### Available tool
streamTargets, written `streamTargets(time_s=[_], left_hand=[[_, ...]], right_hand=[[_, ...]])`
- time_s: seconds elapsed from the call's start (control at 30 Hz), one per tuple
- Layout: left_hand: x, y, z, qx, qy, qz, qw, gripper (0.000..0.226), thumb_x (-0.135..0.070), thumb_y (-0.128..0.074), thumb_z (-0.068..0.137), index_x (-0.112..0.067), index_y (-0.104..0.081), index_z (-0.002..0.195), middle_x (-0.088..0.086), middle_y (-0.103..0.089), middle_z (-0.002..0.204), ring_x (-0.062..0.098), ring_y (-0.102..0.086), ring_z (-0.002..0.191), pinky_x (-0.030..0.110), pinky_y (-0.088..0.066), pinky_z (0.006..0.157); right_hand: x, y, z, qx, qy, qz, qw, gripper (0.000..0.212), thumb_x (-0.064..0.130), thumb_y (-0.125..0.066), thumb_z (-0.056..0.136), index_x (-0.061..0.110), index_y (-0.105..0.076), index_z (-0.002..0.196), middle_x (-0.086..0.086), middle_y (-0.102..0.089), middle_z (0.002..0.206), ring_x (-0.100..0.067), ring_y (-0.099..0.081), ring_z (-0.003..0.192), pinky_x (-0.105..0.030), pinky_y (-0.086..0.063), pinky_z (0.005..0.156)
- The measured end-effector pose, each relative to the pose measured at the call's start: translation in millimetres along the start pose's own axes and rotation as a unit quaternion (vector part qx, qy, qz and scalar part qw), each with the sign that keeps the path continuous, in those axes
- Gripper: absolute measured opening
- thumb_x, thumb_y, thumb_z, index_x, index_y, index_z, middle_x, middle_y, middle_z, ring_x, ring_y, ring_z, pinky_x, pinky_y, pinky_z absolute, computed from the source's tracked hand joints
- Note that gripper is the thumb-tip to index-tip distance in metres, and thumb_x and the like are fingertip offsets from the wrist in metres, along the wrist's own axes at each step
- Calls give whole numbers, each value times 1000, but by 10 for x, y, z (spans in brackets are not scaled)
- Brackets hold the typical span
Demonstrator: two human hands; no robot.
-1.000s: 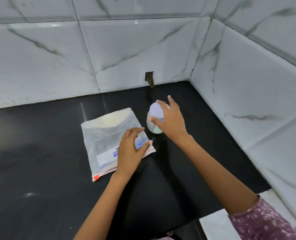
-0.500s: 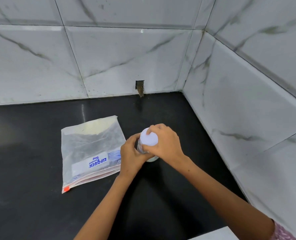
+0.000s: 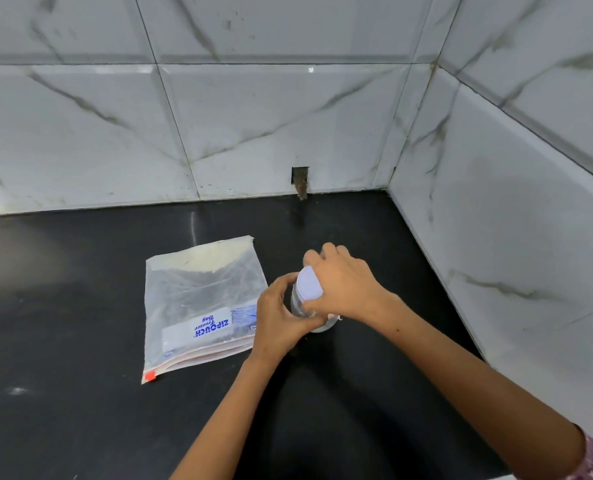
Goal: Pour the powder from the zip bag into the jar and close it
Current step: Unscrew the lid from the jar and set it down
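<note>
Head view: one clear jar (image 3: 300,306) stands on the black countertop (image 3: 80,410), its white lid (image 3: 309,284) on top; the left hand (image 3: 281,317) grips the jar's body, the right hand (image 3: 343,285) curls over the lid, so most of the jar is hidden; one zip bag (image 3: 201,303) lies flat just left of the jar, pale powder along its far edge, red zip end nearest; grey-veined white wall tiles (image 3: 253,126) meet in a corner behind; a small dark hole (image 3: 300,178) sits low in the back wall.
</note>
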State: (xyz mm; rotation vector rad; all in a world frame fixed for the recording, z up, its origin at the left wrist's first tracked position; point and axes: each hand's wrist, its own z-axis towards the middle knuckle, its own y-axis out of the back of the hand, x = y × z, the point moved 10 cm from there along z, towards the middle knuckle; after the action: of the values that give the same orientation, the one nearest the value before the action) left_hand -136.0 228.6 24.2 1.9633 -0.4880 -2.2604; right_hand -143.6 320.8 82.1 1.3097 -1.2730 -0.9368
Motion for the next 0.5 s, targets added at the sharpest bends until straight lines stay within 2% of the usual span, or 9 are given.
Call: streamTargets(time_s=[0.07,0.1,0.17,0.2,0.27,0.37,0.5], left_hand=[[35,-8,9,0,9,6,1000,66,-27,-84,48,-22,-60,109,-11,-68,101,5,-63,95,11,-48,75],[36,-8,10,-1,10,7,1000,65,-27,-85,49,-22,-60,109,-11,-68,101,4,-62,95,11,-47,75],[10,-5,2,-3,3,3,1000,64,-27,-85,50,-23,-60,108,-12,-68,100,4,-62,94,14,-49,76],[1,-4,-2,-4,0,1,1000,64,-28,-84,49,-24,-61,108,-12,-68,99,5,-63,93,19,-51,78],[-9,10,-10,-9,2,5,1000,63,-33,-82,47,-25,-61,107,-12,-69,97,6,-64,91,29,-55,78],[10,-8,-9,-10,10,31,999,65,-41,-83,47,-30,-59,106,-14,-68,99,6,-63,94,36,-54,81],[75,-5,-105,-21,46,75,996,80,-57,-85,39,-36,-52,109,-17,-63,106,6,-57,101,27,-49,84]], right_hand=[[77,-21,12,61,61,76,993,62,33,-73,67,22,-45,122,-3,-44,118,-22,-44,111,-29,-39,74],[93,-19,4,75,68,83,991,69,35,-74,67,24,-42,127,-3,-43,123,-22,-43,115,-30,-40,80],[14,-44,18,65,13,-3,998,85,56,-72,67,20,-35,134,-9,-41,129,-27,-44,118,-36,-40,89],[-46,-71,22,60,-28,-54,996,88,65,-66,67,16,-35,133,-11,-42,128,-29,-48,114,-36,-40,86],[-112,-106,31,55,-74,-85,992,82,69,-58,72,13,-38,127,-12,-47,120,-29,-56,102,-33,-39,73],[-99,-64,62,51,-43,-36,997,69,54,-66,73,16,-41,125,-10,-48,116,-27,-57,96,-32,-42,70],[28,-29,14,53,17,40,998,55,45,-73,63,27,-51,110,-2,-48,103,-21,-54,86,-30,-40,66]])
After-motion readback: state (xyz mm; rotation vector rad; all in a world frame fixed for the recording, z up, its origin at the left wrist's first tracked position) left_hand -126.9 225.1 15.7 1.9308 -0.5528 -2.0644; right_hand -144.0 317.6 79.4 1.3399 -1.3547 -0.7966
